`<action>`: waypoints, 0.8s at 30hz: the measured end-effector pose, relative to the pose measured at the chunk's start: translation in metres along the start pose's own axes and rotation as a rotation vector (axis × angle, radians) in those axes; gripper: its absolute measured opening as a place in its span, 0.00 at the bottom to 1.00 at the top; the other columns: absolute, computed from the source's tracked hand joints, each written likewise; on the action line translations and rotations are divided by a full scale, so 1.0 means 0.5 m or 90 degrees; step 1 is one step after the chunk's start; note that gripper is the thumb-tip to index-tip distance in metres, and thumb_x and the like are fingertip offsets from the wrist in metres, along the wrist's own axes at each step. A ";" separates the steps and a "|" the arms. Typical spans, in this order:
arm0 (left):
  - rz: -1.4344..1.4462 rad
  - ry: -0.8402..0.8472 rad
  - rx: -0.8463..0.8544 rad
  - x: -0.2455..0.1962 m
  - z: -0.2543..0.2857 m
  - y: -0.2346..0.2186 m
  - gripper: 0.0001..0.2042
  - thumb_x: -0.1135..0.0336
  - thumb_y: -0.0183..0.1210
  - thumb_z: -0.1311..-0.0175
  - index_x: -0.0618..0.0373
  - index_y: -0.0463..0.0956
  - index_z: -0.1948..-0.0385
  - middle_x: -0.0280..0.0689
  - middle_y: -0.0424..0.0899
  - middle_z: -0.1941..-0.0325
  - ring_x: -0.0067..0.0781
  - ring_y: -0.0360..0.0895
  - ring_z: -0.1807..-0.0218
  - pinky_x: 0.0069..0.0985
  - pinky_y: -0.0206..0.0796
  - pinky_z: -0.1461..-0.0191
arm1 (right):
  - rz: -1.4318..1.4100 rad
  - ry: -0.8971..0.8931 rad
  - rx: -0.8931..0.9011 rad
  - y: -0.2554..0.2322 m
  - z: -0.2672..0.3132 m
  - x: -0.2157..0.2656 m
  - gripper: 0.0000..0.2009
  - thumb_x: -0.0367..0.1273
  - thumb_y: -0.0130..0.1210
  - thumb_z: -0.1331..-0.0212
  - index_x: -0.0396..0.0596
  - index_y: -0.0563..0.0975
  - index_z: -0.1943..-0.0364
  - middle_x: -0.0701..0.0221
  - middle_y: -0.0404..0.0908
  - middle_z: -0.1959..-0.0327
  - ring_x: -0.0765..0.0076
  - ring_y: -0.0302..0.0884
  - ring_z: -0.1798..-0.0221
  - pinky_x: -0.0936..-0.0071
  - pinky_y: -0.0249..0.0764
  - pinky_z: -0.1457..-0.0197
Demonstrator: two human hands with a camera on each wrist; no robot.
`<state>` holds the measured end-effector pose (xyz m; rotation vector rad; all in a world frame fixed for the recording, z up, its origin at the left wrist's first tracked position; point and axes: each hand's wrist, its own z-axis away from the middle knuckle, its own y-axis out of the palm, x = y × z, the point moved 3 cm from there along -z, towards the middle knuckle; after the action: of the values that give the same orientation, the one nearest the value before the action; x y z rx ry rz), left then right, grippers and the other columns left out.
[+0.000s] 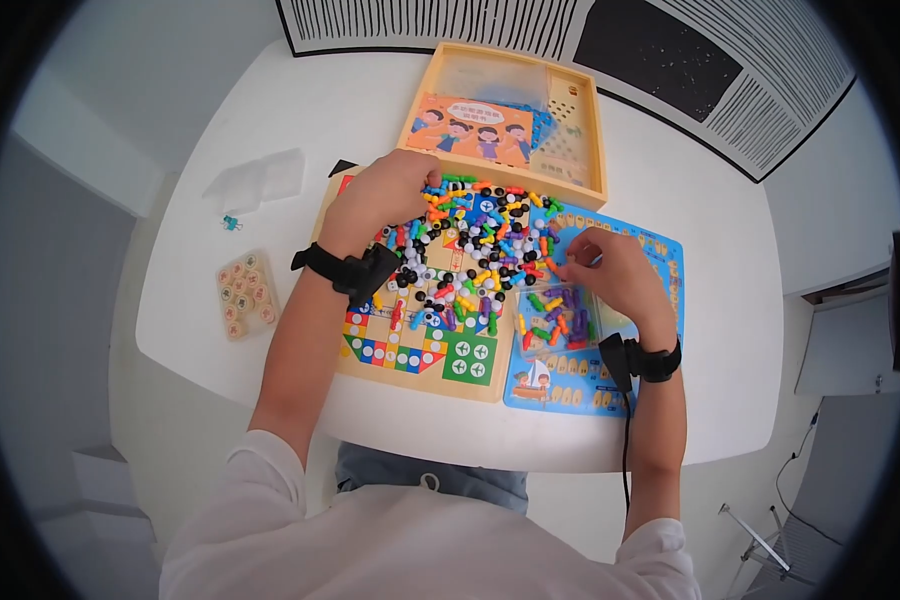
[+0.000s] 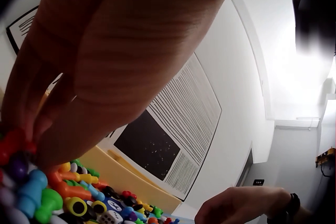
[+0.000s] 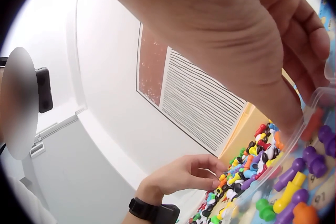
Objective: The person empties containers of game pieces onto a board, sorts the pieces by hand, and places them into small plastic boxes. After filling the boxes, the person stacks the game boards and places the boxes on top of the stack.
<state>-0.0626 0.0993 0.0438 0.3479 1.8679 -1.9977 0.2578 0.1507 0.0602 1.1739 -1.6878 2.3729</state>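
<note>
The mixed heap of pegs and balls (image 1: 510, 245) covers much of the game board (image 1: 420, 381); the clear box (image 1: 545, 352), holding coloured pegs (image 1: 578, 325), sits just beside the heap at 4 o'clock. The left hand (image 1: 385, 195) reaches in at 10 o'clock, fingertips narrowed; whether it pinches a piece, I cannot tell. The right hand (image 1: 618, 275) hovers at the box's 2 o'clock corner, thumb and fingers close together, its hold unclear too. A low wrist could catch the rim and spill the box; digging in so crowded a heap may send balls rolling off.
</note>
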 end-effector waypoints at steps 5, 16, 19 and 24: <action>0.036 0.021 -0.022 0.002 -0.005 0.005 0.15 0.80 0.68 0.48 0.63 0.83 0.57 0.42 0.87 0.64 0.39 0.85 0.61 0.34 0.77 0.56 | -0.031 0.018 0.016 -0.007 -0.004 -0.009 0.12 0.29 0.74 0.44 0.40 0.86 0.58 0.66 0.90 0.68 0.68 0.87 0.64 0.71 0.81 0.58; 0.037 0.019 -0.015 0.006 -0.009 0.005 0.08 0.77 0.65 0.44 0.56 0.86 0.63 0.39 0.90 0.63 0.41 0.87 0.59 0.37 0.79 0.55 | 0.057 -0.083 -0.093 -0.004 -0.012 -0.034 0.07 0.27 0.66 0.42 0.41 0.84 0.61 0.58 0.89 0.66 0.49 0.88 0.61 0.57 0.82 0.55; 0.026 0.016 -0.005 0.003 -0.009 0.004 0.07 0.75 0.65 0.44 0.55 0.85 0.64 0.38 0.90 0.63 0.41 0.87 0.59 0.38 0.79 0.54 | 0.068 -0.080 -0.074 -0.002 -0.014 -0.038 0.07 0.26 0.65 0.41 0.42 0.84 0.60 0.57 0.89 0.64 0.47 0.87 0.59 0.54 0.81 0.54; -0.015 0.043 -0.049 -0.004 -0.004 -0.004 0.05 0.72 0.65 0.42 0.56 0.85 0.64 0.38 0.90 0.64 0.41 0.87 0.59 0.37 0.78 0.55 | 0.144 -0.130 -0.135 -0.020 -0.001 -0.024 0.07 0.26 0.65 0.42 0.42 0.85 0.60 0.59 0.89 0.66 0.51 0.87 0.61 0.58 0.81 0.56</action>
<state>-0.0618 0.1014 0.0464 0.3766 1.9921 -1.9463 0.2704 0.1602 0.0616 1.2874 -2.1809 2.1770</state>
